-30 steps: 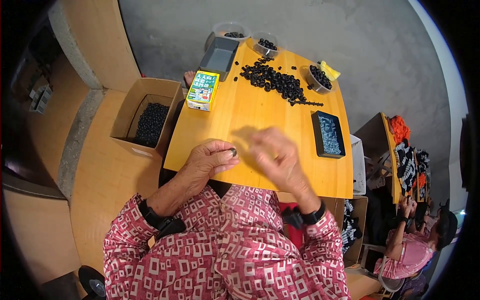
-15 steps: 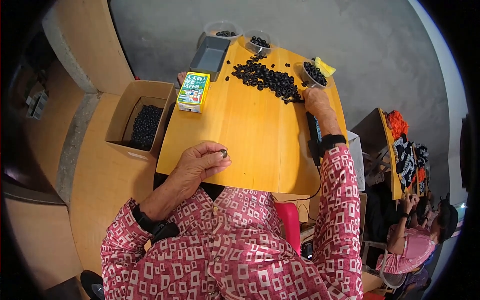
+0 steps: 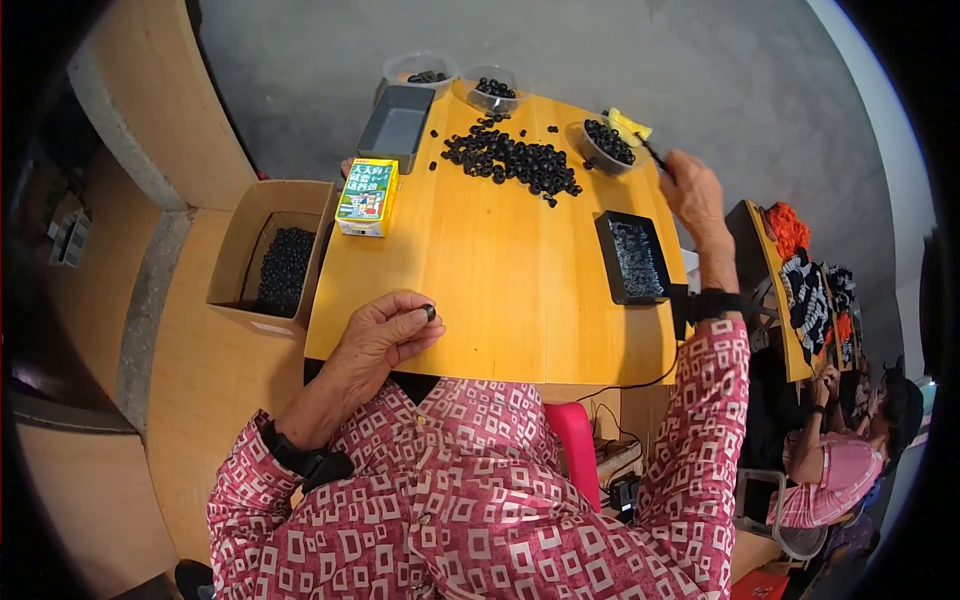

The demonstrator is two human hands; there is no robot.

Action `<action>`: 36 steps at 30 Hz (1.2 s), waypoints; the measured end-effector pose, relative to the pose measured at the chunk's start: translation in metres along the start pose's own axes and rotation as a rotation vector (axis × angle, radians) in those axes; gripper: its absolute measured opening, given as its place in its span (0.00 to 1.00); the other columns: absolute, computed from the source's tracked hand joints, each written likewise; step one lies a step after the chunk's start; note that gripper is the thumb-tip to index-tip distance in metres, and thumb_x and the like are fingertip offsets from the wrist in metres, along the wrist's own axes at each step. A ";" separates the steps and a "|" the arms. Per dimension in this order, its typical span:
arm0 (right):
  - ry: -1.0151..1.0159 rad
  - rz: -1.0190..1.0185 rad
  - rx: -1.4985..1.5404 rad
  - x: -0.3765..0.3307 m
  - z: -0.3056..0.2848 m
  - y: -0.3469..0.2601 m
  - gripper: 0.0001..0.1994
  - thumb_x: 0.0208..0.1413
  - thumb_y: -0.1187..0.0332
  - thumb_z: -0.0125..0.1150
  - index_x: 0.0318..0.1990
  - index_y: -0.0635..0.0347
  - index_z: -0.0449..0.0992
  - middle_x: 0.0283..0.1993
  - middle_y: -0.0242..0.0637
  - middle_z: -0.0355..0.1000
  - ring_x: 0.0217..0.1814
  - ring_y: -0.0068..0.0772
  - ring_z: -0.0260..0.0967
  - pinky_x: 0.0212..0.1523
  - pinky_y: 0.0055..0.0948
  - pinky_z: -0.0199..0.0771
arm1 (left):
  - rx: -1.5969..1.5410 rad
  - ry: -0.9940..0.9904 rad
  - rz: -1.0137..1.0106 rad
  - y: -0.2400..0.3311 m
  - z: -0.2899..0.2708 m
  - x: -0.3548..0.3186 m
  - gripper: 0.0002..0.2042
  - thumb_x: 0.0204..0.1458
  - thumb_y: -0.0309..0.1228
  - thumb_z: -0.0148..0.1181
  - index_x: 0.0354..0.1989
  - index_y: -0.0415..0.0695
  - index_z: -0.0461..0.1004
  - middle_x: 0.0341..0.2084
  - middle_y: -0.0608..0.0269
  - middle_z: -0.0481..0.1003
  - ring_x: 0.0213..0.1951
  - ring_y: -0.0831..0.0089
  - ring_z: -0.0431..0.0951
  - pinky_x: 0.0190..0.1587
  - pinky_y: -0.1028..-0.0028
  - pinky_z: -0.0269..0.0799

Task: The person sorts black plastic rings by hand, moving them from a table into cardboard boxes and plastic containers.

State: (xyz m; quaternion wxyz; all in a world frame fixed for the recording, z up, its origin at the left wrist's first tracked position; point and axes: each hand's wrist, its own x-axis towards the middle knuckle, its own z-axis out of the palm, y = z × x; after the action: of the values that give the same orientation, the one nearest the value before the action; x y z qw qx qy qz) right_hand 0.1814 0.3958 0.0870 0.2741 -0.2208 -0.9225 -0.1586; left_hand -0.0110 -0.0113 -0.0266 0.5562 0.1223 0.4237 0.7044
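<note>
My left hand [image 3: 382, 335] is closed in a pinch on a small round black part [image 3: 430, 312] above the near left of the table. At the table's far right edge, my right hand [image 3: 692, 190] is closed on a thin dark stick-like tool [image 3: 653, 155]. Its far end reaches to a yellow piece [image 3: 629, 127] at the rim of a clear bowl [image 3: 590, 150]. Black ring-shaped parts fill much of that bowl. Many more black rings [image 3: 515, 160] lie in a loose heap on the wooden table [image 3: 480, 300].
A black tray [image 3: 632, 257] holding fine pieces sits at the right. Two clear tubs [image 3: 385, 68] stand at the back, near a grey bin [image 3: 397, 122] and a yellow-green box [image 3: 366, 197]. A cardboard carton [image 3: 228, 270] stands left of the table. Another person [image 3: 835, 460] sits far right.
My right hand has moved from the heap's right end out past the table edge, with the dark tool now visible in it, uncovering the black tray. My left hand keeps its pinch.
</note>
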 end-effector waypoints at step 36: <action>-0.228 0.186 0.364 -0.009 0.057 -0.109 0.07 0.51 0.68 0.57 0.34 0.57 0.79 0.32 0.48 0.76 0.36 0.52 0.75 0.39 0.43 0.75 | 0.013 -0.009 -0.012 -0.002 -0.004 0.000 0.09 0.58 0.27 0.58 0.45 0.41 0.73 0.37 0.62 0.78 0.41 0.72 0.80 0.49 0.73 0.77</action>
State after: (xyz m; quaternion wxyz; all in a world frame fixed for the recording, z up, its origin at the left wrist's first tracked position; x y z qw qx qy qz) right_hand 0.1090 0.3236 0.0177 0.2169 -0.2684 -0.9365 0.0624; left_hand -0.0121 -0.0126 -0.0305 0.5615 0.1266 0.4266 0.6976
